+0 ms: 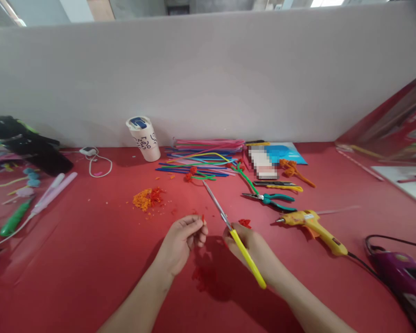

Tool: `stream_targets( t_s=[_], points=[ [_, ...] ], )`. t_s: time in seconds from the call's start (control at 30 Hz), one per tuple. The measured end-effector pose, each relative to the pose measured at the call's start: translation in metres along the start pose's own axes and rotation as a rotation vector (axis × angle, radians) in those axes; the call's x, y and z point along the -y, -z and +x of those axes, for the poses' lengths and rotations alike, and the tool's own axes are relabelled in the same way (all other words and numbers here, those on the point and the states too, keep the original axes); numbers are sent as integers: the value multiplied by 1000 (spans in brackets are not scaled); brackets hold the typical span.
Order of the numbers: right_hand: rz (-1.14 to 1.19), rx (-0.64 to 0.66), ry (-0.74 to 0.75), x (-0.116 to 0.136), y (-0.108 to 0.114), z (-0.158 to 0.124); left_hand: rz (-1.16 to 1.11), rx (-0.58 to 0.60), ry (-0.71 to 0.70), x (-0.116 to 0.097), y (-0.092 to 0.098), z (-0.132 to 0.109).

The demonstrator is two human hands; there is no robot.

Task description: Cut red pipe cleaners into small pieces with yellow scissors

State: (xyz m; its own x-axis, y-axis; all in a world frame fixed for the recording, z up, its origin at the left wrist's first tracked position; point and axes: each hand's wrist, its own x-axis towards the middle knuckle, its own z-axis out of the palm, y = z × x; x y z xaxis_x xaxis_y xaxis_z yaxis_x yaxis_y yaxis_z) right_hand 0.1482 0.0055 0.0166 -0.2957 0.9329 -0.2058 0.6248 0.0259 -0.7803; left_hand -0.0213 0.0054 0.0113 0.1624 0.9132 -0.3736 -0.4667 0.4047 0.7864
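bare forearms rise from the bottom edge, and the left hand (183, 240) has its fingers (198, 226) closed in a pinch on a short red fuzzy pipe-cleaner piece (203, 218), which stands upright just above the fingertips. the right hand (251, 247) is just beside it, fingers wrapped shut around the yellow-handled metal scissors (235, 236). the handle runs down over the wrist, and the blades, lying together as one thin line, point up and away to the left, passing just right of the pinched piece without touching it. loose red clippings (203, 277) lie on the red desk (90, 259) under and between the hands, and a small red tuft (244, 223) sits just beyond the right hand's knuckles. farther out, a heap of orange and red clippings (147, 199) lies to the left, with a yellow hot glue gun (314, 224) and teal-handled pliers (273, 199) to the right. well beyond, a spread bundle of pink, blue and green pipe cleaners (208, 150) lies near the white partition (208, 83), with a white paper cup (143, 138) beside it.
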Motion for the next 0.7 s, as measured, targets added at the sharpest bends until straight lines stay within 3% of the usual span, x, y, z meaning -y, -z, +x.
stream_targets(
  t_s=[0.27, 0.7],
  points=[
    [439, -12, -64, 0, -7, 2, 138, 145, 180, 9, -6, -5],
    [442, 29, -46, 8, -3, -5, 236, 222, 192, 17, -8, -4]
  ],
)
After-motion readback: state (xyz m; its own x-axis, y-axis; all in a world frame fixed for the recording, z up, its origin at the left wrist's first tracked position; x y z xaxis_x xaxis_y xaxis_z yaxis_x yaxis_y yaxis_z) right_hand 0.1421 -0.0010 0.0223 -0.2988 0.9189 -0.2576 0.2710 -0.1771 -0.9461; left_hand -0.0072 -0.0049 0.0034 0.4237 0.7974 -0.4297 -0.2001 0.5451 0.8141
